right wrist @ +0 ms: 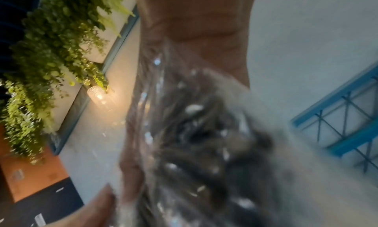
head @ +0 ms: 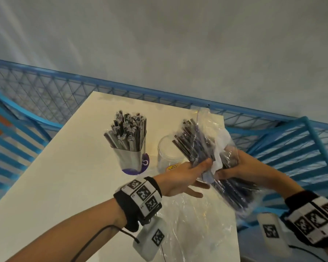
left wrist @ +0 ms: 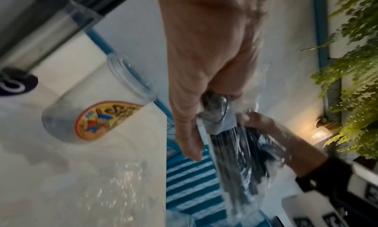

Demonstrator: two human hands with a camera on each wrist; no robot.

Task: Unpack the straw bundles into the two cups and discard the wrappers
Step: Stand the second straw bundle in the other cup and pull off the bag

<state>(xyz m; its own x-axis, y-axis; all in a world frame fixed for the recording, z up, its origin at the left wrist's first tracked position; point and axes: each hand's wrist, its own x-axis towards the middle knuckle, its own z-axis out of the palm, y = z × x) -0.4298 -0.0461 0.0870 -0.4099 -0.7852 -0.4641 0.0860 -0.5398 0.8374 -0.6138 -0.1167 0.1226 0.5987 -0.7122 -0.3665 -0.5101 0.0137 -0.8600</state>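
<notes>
Both hands hold a bundle of dark straws [head: 199, 146] in a clear plastic wrapper [head: 229, 156], tilted above the table's right edge. My left hand [head: 189, 173] pinches the straws near their middle with thumb and forefinger; its other fingers stretch out below. My right hand [head: 235, 167] grips the wrapper and the straws' lower part. In the left wrist view the bundle [left wrist: 235, 149] hangs below my palm. The right wrist view shows the blurred bundle [right wrist: 194, 141] close up. A clear cup [head: 130, 157] full of dark straws stands on the table. Beside it stands an empty clear cup [head: 169, 154] with a yellow label.
An empty clear wrapper [head: 195, 220] lies on the cream table [head: 64, 186] under my left wrist. A blue mesh railing [head: 121, 95] runs behind and to the right of the table. Green plants [left wrist: 351, 69] hang on a wall.
</notes>
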